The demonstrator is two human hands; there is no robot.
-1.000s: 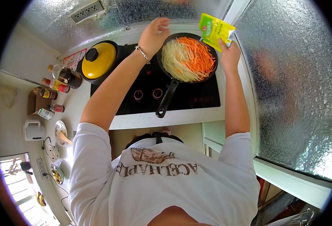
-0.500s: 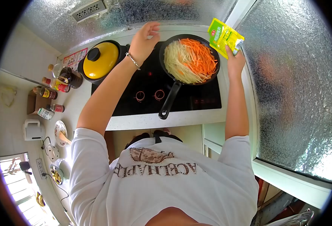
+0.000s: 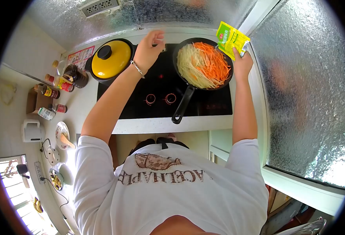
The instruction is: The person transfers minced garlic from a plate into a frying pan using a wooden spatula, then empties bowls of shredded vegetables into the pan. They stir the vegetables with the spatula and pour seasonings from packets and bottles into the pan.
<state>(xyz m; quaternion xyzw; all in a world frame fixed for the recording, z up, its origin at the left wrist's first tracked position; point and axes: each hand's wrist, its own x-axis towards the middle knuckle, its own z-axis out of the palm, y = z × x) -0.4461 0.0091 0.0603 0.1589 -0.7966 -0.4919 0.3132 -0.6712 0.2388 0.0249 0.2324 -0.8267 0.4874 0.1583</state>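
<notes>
My right hand pinches a green-and-yellow seasoning packet over the right rim of a black frying pan. Pale shredded vegetable fills the pan's left side, and shredded carrot its right. My left hand, with a bracelet at the wrist, is raised over the back of the black cooktop, between the pan and a yellow-lidded pot. Its fingers are loosely curled, with a gap to the thumb. Their tips are blurred, and I see nothing held there.
Several sauce bottles stand on the counter left of the pot. Farther down the left side are a floral plate with a wooden utensil and a bowl of food. The pan handle points toward me. A textured glass panel bounds the right.
The view has shifted slightly, so the pot and pan appear farther right. My left hand sits a little lower, and the packet has come slightly closer to the pan.
</notes>
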